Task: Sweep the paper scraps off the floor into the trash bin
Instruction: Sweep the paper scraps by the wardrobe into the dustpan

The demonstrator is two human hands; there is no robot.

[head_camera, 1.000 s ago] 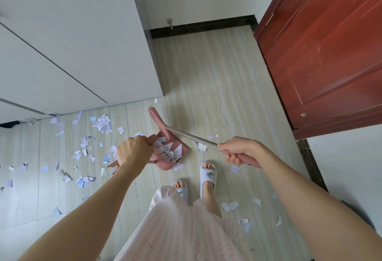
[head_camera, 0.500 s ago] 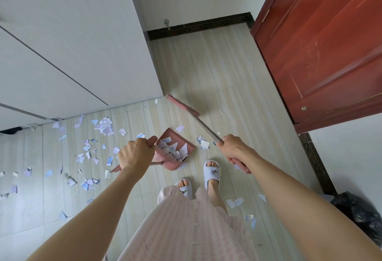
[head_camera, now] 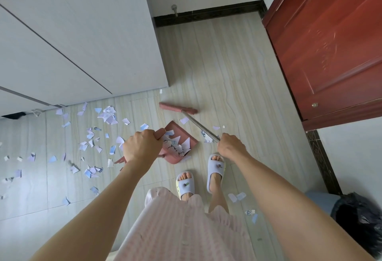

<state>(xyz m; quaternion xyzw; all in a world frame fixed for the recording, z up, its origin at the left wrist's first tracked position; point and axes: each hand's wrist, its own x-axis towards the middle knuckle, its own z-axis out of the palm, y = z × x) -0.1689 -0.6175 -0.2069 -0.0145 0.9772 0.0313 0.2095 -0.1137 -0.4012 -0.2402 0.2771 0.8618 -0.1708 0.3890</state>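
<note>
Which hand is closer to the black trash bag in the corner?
Right. The right hand holds the broom handle, on the trash bag's side; the left hand grips the dustpan, farther away.

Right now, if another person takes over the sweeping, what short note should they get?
Left hand grips the pink dustpan handle; the pan on the floor holds some scraps.
Right hand grips the broom handle; its head lies beyond the pan.
Left: most paper scraps lie to the left, a few near the feet.
Trash bin, black-lined, stands at lower right; nothing emptied yet.

Trash bin (head_camera: 359,217) cut by right edge.
</note>
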